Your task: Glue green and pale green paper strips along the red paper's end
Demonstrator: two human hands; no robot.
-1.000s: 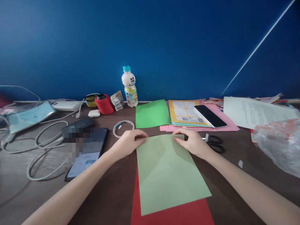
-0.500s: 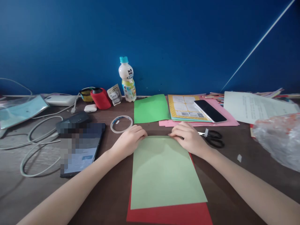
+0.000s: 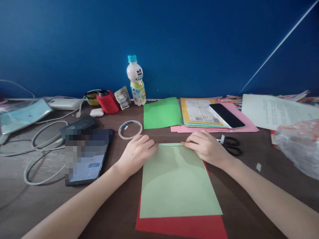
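A sheet of pale green paper (image 3: 179,186) lies over a sheet of red paper (image 3: 181,225), which shows below its near edge and along its sides. A narrow strip is folded over at the green sheet's far edge. My left hand (image 3: 139,151) is closed at the far left corner, fingers curled down on the fold, fingertips partly hidden. At the far right corner my right hand (image 3: 204,146) pinches the same folded edge between thumb and fingers. Just beyond my left hand lies a roll of clear tape (image 3: 120,131). Black-handled scissors (image 3: 233,146) rest behind my right hand.
To the left are a tablet (image 3: 87,166), a black device (image 3: 79,126) and looped white cables (image 3: 32,152). A bottle (image 3: 136,81) stands against the blue wall. Bright green paper (image 3: 161,113), a phone (image 3: 226,115) on pink paper, and crumpled clear plastic (image 3: 299,146) lie at the back and right.
The folded strip at the green sheet's far edge shows more clearly and looks flatter. Both hands stay at the corners, the fingers shifting slightly. The camera view has moved a little.
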